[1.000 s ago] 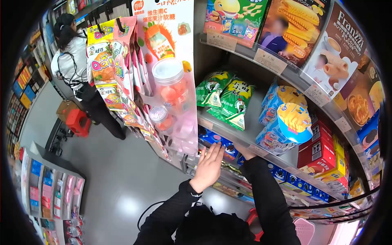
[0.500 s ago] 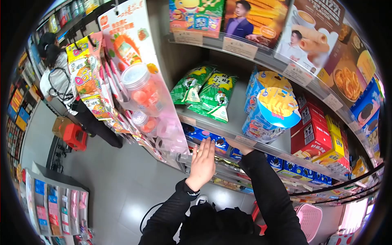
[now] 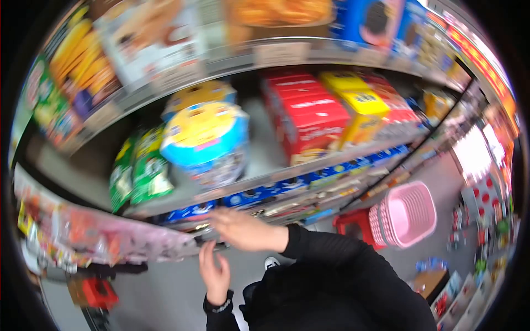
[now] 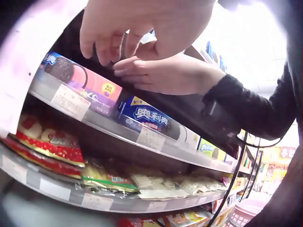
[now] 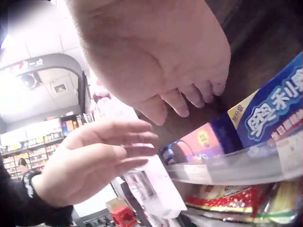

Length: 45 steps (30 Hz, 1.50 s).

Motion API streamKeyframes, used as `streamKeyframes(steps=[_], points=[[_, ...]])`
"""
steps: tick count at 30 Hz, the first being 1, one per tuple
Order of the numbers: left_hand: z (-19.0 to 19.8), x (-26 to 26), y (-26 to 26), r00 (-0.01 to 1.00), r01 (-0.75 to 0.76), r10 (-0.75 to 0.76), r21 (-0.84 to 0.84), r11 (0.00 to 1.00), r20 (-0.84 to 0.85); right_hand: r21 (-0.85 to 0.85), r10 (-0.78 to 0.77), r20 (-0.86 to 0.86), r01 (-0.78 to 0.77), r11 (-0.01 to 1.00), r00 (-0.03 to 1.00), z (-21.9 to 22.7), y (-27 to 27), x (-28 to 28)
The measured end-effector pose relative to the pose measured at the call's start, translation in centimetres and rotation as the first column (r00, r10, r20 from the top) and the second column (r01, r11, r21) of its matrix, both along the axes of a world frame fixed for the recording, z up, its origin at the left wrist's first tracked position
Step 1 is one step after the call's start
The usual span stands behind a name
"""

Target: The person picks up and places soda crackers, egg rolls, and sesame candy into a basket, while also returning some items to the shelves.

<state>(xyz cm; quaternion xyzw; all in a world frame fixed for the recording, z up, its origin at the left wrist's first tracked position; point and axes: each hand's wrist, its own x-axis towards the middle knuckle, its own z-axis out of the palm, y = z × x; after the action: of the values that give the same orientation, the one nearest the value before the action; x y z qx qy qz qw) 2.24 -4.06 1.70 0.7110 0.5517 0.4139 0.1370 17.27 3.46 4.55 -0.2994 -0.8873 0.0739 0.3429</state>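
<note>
Blue carton [image 4: 151, 117] with white lettering stands on a shelf [image 4: 110, 124] behind a clear front lip, just beside a pink carton [image 4: 92, 85]. In both wrist views the two cartons are near the hands, which are raised in front of the shelf; whether skin meets packaging cannot be determined. Right hand [image 3: 248, 230]: fingers extended and close together, holding nothing visible. Left hand [image 3: 214, 276]: fingers relaxed, thumb apart, likewise unladen, nearer the floor side in the head view. Red packets [image 4: 52, 149] lie on the level below. The level above bears green bags [image 3: 150, 168], blue-and-yellow packs [image 3: 207, 146], red cartons [image 3: 306, 113] and a yellow carton [image 3: 356, 105]. Farther out, a pink basket [image 3: 387, 223] sits by a red stool [image 3: 353, 219]; the head view is blurred.
</note>
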Motion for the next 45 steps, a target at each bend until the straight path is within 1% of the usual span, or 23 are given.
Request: streamKeyframes(steps=[2,3,4,6,7,9,10,12,13,16,22,26,28,32,34,35,36,38,40,41,42,44,45], points=[[-2.0,-0.2,-1.8,0.994,0.096,-0.085,-0.185,0.978,0.070,-0.375,0.164,0.038,-0.138,0.917,0.986,0.6,-2.6,2.8],[-2.8,-0.3,-2.6,0.991,0.132,-0.123,-0.253,0.959,0.049,-0.481,0.216,0.031,-0.175,0.859,0.976,0.3,-3.7,4.4],[-4.3,-0.7,-3.3,0.986,0.165,-0.159,-0.251,0.954,0.043,-0.478,0.181,0.025,-0.147,0.866,0.983,0.3,-4.5,6.1],[-7.4,-1.3,-3.9,0.973,0.229,-0.197,-0.409,0.883,0.119,-0.685,0.201,0.091,-0.086,0.723,0.975,0.2,-6.0,9.4],[-7.5,-1.2,-4.0,0.967,0.256,-0.229,-0.408,0.877,0.115,-0.683,0.170,0.088,-0.065,0.728,0.982,-0.2,-6.8,11.0],[-7.5,-0.8,-4.0,0.947,0.278,-0.317,-0.598,0.752,0.042,-0.679,-0.033,0.178,0.147,0.719,0.984,-1.4,-8.4,13.9],[-7.4,-0.2,-3.7,0.937,0.298,-0.347,-0.597,0.744,0.036,-0.678,-0.064,0.172,0.166,0.716,0.983,-1.9,-9.2,15.2],[-7.0,1.2,-3.0,0.928,0.324,-0.368,-0.599,0.732,0.054,-0.719,-0.191,0.255,0.319,0.618,0.948,-2.6,-10.8,17.4],[-6.9,2.0,-2.5,0.917,0.345,-0.396,-0.600,0.722,0.050,-0.748,-0.190,0.298,0.353,0.562,0.935,-1.7,-11.3,18.4],[-6.2,5.4,-0.7,0.881,0.394,-0.472,-0.600,0.696,0.032,-0.800,-0.253,0.285,0.375,0.468,0.925,-3.4,-13.0,20.8],[-5.7,13.1,1.1,0.764,0.528,-0.645,-0.554,0.644,-0.021,-0.833,-0.400,0.238,0.398,0.384,0.885,-4.0,-16.3,26.0],[-5.7,19.0,0.9,0.710,0.529,-0.702,-0.617,0.583,-0.054,-0.812,-0.450,0.217,0.416,0.409,0.866,-5.6,-18.4,30.6],[-6.2,22.1,0.2,0.711,0.558,-0.703,-0.628,0.542,0.024,-0.838,-0.484,0.223,0.420,0.348,0.846,-5.1,-19.2,33.3],[-5.8,28.1,-1.4,0.695,0.542,-0.718,-0.675,0.500,0.026,-0.860,-0.562,0.133,0.377,0.345,0.817,-6.2,-19.6,38.7],[-6.0,30.5,-1.9,0.679,0.536,-0.734,-0.678,0.504,-0.008,-0.887,-0.705,-0.128,0.238,0.396,0.698,-8.3,-18.5,41.1],[-5.9,31.8,-2.2,0.698,0.556,-0.713,-0.685,0.471,0.076,-0.867,-0.750,-0.241,0.210,0.452,0.616,-10.8,-17.7,42.0],[-5.8,32.9,-2.4,0.713,0.575,-0.683,-0.689,0.441,0.158,-0.868,-0.744,-0.250,0.197,0.456,0.620,-12.2,-16.5,42.9],[-5.1,34.7,-2.9,0.738,0.567,-0.649,-0.693,0.444,0.188,-0.901,-0.808,-0.320,0.105,0.421,0.494,-13.8,-13.6,44.3],[-4.6,35.9,-3.2,0.765,0.558,-0.605,-0.697,0.451,0.220,-0.907,-0.905,-0.365,-0.301,0.293,0.220,-14.1,-10.9,45.1],[-4.5,36.3,-3.3,0.775,0.544,-0.592,-0.709,0.449,0.221,-0.886,-0.923,-0.325,-0.409,0.220,0.208,-14.8,-9.7,45.9],[-4.3,36.5,-3.4,0.786,0.531,-0.578,-0.721,0.446,0.221,-0.880,-0.918,-0.330,-0.422,0.216,0.218,-15.5,-8.6,46.1],[-3.9,36.7,-3.9,0.809,0.492,-0.557,-0.734,0.469,0.186,-0.835,-0.953,-0.303,-0.487,0.256,0.019,-16.8,-6.6,46.4],[-3.7,36.6,-4.2,0.820,0.466,-0.549,-0.744,0.478,0.161,-0.836,-0.961,-0.277,-0.485,0.255,-0.028,-16.9,-5.9,46.7]])
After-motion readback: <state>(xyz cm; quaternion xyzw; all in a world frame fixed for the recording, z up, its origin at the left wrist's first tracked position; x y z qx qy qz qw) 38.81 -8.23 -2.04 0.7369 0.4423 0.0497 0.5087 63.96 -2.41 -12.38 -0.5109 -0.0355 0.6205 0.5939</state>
